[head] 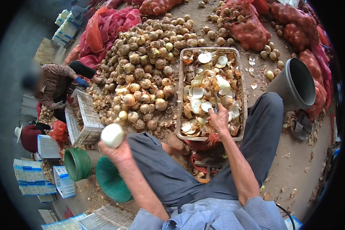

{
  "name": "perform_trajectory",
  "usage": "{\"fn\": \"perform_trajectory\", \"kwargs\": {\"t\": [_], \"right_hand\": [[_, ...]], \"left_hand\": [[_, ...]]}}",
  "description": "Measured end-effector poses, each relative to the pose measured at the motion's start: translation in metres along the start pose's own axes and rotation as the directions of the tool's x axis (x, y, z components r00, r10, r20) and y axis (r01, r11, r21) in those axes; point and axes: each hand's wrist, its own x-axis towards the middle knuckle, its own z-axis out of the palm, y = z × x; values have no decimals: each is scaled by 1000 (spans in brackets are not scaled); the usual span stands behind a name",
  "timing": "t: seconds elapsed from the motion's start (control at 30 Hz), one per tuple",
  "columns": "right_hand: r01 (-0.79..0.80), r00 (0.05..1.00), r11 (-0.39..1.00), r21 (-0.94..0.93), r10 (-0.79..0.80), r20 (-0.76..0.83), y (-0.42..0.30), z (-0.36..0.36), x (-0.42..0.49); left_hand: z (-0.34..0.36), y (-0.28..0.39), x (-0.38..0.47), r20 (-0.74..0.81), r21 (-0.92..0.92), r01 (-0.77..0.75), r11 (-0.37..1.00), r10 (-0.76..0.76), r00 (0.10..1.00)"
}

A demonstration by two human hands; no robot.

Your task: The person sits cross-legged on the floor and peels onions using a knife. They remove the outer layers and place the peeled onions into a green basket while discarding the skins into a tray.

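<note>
A peeled white onion (112, 135) rests in my left hand (118, 153), out to the left beyond my knee and above the green mesh-lined container (110, 178). My right hand (219, 118) grips a knife (216, 100) by its handle. The blade points away from me, over a plastic crate (179, 95) between my knees. Onion skins and white cut slices (197, 92) fill that crate. Left of it, a large heap of unpeeled onions (143, 69) spreads over the ground.
Red mesh sacks (244, 28) of onions lie at the back. A grey bucket (287, 86) tilts by my right knee. A white crate (89, 115) and a green-lined bucket (78, 165) stand left. Two people (53, 86), (30, 138) sit farther left.
</note>
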Motion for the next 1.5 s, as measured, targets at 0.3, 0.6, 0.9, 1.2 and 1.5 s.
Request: {"fn": "perform_trajectory", "kwargs": {"t": [0.3,0.6,0.9,1.2,1.5], "right_hand": [[183,979,709,-681,-196,59,-6,11,75],[164,963,884,-438,-239,-123,33,10,115],[167,915,870,-465,-312,-255,56,14,120],[68,913,886,-459,-241,-329,96,11,191],[61,914,927,-370,-201,-352,108,9,194]], "left_hand": [[-185,121,14,-142,613,-213,761,371,918],[-210,95,3,109,917,80,-390,439,892],[37,-34,149,511,860,-505,78,-106,853],[10,-306,202,196,602,-532,-596,-536,822],[-15,-437,152,834,324,-938,-125,-430,346]]}}
